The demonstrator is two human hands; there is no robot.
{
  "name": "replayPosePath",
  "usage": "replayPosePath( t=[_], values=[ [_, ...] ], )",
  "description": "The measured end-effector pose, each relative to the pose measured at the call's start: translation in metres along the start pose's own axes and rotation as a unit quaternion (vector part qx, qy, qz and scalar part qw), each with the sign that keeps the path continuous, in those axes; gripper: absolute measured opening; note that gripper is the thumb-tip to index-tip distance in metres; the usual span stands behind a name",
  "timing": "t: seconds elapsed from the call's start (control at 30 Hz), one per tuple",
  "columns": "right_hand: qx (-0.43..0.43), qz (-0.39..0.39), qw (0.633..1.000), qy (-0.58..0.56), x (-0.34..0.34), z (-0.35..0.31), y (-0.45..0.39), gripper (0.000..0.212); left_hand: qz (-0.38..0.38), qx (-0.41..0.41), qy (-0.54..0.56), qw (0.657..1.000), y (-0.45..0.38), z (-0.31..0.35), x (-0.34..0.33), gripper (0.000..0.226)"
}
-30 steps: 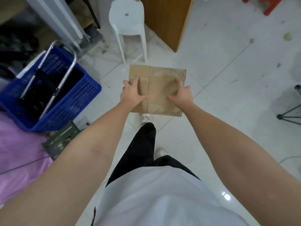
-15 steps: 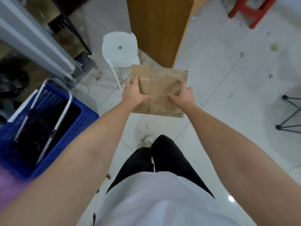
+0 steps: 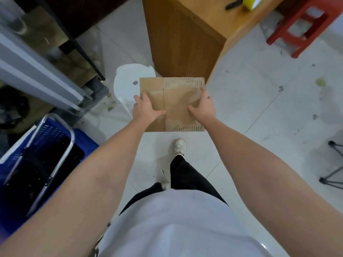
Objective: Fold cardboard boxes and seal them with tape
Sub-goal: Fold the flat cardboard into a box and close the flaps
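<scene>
Brown corrugated cardboard, a flattened box (image 3: pixel 174 101), is up in the air at arm's length in front of the person, level and well above the pale tiled floor (image 3: pixel 259 112). Left hand (image 3: pixel 146 108) grips its left edge, thumb pressed on top, fingers curled underneath out of sight. Right hand (image 3: pixel 203 108) does the same on the right edge, thumb lying across the torn top paper. Just beyond the cardboard stands a round white plastic stool (image 3: pixel 128 84), and a tall wooden counter (image 3: pixel 181 43) rises ahead. A blue plastic basket with a metal handle (image 3: pixel 44 145) sits off to the left, a red stool (image 3: pixel 300 25) far right.
</scene>
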State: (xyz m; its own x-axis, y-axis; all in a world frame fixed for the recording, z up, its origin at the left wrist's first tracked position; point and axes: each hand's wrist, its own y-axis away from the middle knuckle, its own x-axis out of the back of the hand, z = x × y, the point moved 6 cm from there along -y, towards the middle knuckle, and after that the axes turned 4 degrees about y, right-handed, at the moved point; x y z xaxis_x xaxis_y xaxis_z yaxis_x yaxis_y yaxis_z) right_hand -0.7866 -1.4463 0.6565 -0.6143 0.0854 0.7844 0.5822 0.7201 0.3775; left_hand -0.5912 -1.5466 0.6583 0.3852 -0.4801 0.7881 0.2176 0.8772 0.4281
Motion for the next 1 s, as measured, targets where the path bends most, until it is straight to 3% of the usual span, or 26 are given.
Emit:
replayPosePath(
  t=[0.4, 1.0],
  values=[
    [0.096, 0.013, 0.995, -0.001, 0.066, -0.070, -0.143, 0.065, 0.087, 0.022, 0.039, 0.995, -0.106, 0.075, 0.049, 0.110],
    [0.017, 0.082, 0.994, -0.064, 0.150, -0.142, -0.318, 0.060, 0.050, -0.111, 0.017, 0.992, -0.315, 0.198, 0.132, 0.104]
  ],
)
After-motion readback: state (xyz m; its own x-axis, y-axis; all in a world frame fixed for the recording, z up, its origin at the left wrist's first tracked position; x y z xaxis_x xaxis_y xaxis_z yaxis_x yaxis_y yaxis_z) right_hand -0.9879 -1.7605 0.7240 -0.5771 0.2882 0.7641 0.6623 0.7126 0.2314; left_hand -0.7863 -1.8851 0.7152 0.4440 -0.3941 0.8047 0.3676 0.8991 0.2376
